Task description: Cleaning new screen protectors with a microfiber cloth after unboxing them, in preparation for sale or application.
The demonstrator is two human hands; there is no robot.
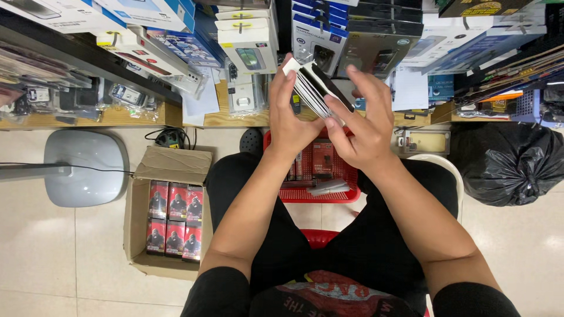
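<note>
A fanned stack of thin black-and-white flat packets (317,88) is held up in front of the far shelves, its lower part hidden behind the hands. The left hand (292,120) has its grip closed around the stack; the right hand (365,123) pinches its near edge. Below, a red plastic mesh basket (320,176) is partly covered by the forearms. At left sits an open cardboard box of red cartons (170,214).

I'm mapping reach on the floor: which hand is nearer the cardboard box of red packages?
Left. The left hand holds the stack of flat packs up and to the right of the cardboard box; the right hand is farther right, fingers on the same stack.
</note>
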